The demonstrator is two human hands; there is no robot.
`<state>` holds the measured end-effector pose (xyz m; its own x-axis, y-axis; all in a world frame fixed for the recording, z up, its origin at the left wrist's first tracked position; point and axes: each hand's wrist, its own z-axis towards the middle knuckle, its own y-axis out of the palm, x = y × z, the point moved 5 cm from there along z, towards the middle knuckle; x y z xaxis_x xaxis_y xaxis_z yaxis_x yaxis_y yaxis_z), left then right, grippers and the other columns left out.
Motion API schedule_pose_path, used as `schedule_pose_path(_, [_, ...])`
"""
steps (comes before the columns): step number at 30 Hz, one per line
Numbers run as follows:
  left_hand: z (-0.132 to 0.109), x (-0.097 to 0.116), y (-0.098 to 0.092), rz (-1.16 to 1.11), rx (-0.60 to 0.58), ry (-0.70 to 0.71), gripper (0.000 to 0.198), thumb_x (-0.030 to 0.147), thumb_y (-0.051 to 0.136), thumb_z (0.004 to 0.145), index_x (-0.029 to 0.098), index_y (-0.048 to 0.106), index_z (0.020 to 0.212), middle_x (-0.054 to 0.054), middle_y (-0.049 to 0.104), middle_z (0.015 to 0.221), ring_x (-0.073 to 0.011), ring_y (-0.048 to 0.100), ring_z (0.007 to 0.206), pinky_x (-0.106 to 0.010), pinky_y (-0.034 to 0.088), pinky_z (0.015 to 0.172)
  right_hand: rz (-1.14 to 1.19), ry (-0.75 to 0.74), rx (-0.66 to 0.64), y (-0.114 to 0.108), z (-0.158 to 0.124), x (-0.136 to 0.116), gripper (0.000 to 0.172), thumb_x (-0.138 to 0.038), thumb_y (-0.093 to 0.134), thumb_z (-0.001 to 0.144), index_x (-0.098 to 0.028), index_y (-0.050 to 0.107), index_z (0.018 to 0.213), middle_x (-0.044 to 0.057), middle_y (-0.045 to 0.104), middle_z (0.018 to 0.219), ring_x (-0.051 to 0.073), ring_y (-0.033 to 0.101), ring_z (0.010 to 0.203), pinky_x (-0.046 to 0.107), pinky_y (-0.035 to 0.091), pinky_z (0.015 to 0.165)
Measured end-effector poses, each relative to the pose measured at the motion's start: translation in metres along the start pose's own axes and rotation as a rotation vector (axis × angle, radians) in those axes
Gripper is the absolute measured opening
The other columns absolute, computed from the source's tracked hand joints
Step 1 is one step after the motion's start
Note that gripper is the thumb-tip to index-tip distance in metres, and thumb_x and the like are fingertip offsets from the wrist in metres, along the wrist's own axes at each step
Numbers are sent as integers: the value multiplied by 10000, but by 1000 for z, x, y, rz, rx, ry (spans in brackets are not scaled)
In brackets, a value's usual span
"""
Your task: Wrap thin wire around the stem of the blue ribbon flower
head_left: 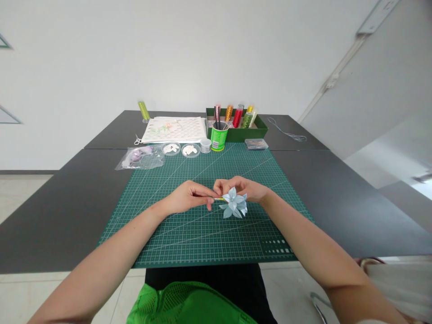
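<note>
The left forearm rises from the lower left and slants inward over the green cutting mat (202, 240) on the dark surface (50, 216). Well beyond the left grip and to its left lies a clear plastic bag (143, 156) with something pale purple inside; nearer to straight beyond it sit two round dishes (191, 150) of white pieces. The left grip (185, 197) is turned palm inward, its fingers stretched to the right, thumb and forefinger pressed together on a thin stem (219, 199). The stem lies about level, whitish at that pinch, yellow-green towards the petals. Beyond the place where both grips meet stands a green can (218, 138). Just right of the left grip's fingertips is the pale blue flower (232, 206), its pointed petals splayed in layers, upper ones up and outward, lower ones drooping. The right grip (246, 184) is partly behind it, wrist bent inward, fingers curled beside the stem; whether they clamp it, I cannot tell. The right forearm slants away to the lower right.
</note>
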<state>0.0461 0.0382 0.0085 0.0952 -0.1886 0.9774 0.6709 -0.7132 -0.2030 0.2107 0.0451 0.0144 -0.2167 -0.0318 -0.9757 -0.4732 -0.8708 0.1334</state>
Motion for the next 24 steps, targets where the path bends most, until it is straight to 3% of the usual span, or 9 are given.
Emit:
schedule_pose_path(6, [-4,9,-10,186,127,60,213,253,668,886,194,833,1007,-42,798,773,-153,729,701,-216,540,653,128,27,120,2,2,4,320,-425,821,804,-130,702,832,31,507,1009,84,524,761,208,443,685])
schedule_pose_path(13, [-9,15,-18,463,216,125,285,240,594,925,210,822,1094,-32,801,788,-104,604,494,-198,353,452,246,30,224,5,6,4,293,-385,829,790,-122,726,869,38,526,1016,75,529,718,203,478,665])
schedule_pose_path(19, [-9,19,-17,516,231,158,284,264,591,940,224,819,1105,-26,802,778,-106,594,481,-205,361,458,276,38,257,-1,5,8,277,-367,857,749,-120,750,816,64,620,1052,102,620,774,229,543,739])
schedule_pose_path(22, [-10,21,-19,475,294,177,285,303,622,941,213,804,1142,-28,802,766,-108,594,477,-203,358,438,287,46,341,-12,3,12,297,-366,878,720,-155,776,903,73,687,1095,144,682,878,256,571,804])
schedule_pose_path(24, [-11,22,-22,448,355,189,278,309,643,934,208,804,1138,-34,807,787,-128,663,559,-198,422,481,271,28,415,-19,2,13,328,-326,908,679,-182,772,941,57,718,1073,146,693,895,256,575,811])
